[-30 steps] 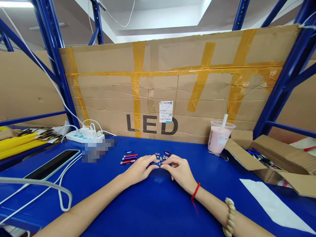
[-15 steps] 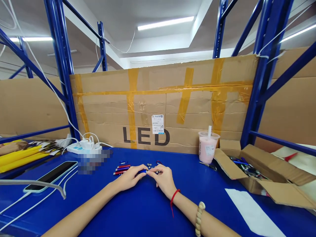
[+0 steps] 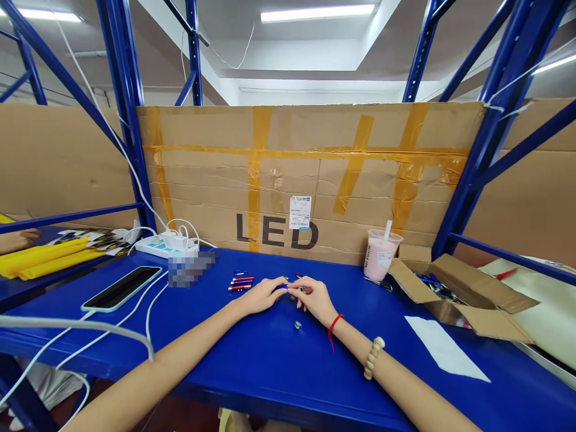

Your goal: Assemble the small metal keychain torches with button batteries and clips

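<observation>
A: At the centre of the blue surface [image 3: 270, 360], what lies between the two hands?

B: A small blue piece [image 3: 285, 288], largely hidden. The left hand [image 3: 263, 295] and the right hand [image 3: 315, 297] meet there fingertip to fingertip, and the piece sits in the junction. Whether it touches the surface cannot be told.

A: State of the fingers?

B: Left fingers [image 3: 276, 287]: thumb and forefinger drawn together, pinching the left end of the piece. Right fingers [image 3: 297, 285]: likewise closed on the right end, with the remaining right fingers curled down toward the surface. How far the piece extends inside either grip cannot be told.

A: What lies near?

B: One loose button cell [image 3: 297, 324] lies on the surface, just nearer the person than the right hand and apart from it. A row of small torches [image 3: 240, 282], red and blue, lies side by side just left of the left fingers, not touching them. Farther right stand a pink cup [image 3: 380, 257] with a straw and an open box [image 3: 454, 300]. A phone [image 3: 121, 288] lies well to the left. A red string [image 3: 335, 324] and a bead bracelet [image 3: 373, 358] circle the right wrist.
</observation>
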`<state>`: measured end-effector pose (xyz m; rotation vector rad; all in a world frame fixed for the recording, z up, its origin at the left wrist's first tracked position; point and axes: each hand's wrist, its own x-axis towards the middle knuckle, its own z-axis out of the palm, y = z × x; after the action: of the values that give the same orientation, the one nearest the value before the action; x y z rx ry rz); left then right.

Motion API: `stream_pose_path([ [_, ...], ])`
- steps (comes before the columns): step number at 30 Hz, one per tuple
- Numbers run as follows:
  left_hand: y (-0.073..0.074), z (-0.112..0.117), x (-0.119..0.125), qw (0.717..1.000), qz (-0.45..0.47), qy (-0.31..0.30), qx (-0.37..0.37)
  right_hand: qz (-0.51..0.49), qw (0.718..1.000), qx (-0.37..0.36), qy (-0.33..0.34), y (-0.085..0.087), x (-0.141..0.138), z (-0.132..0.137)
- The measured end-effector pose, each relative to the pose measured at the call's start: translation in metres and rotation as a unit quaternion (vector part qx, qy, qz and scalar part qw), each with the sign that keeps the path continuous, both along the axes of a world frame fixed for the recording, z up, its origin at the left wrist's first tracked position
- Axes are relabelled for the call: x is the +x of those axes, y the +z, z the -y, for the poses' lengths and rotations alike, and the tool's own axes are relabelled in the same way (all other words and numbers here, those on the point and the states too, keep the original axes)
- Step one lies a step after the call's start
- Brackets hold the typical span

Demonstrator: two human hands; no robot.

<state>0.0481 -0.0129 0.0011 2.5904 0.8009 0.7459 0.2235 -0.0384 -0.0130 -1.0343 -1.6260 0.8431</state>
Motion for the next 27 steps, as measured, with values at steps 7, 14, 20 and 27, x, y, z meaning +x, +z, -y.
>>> stream_pose_path([
  [7,-0.002,-0.009,-0.007,0.995,-0.04,0.093,0.002,0.119,0.993,-0.004,-0.015,0.007,0.011,-0.001],
  [14,0.004,-0.006,-0.006,0.99,-0.017,0.137,0.027,0.239,0.939,-0.009,0.246,0.034,-0.007,0.044],
  [20,0.001,-0.007,-0.004,0.99,-0.015,0.136,0.01,0.249,0.928,-0.029,0.275,0.023,-0.017,0.053],
  [27,-0.004,-0.009,-0.005,0.993,0.047,0.111,-0.015,0.264,0.926,-0.022,0.27,0.033,-0.007,0.053],
])
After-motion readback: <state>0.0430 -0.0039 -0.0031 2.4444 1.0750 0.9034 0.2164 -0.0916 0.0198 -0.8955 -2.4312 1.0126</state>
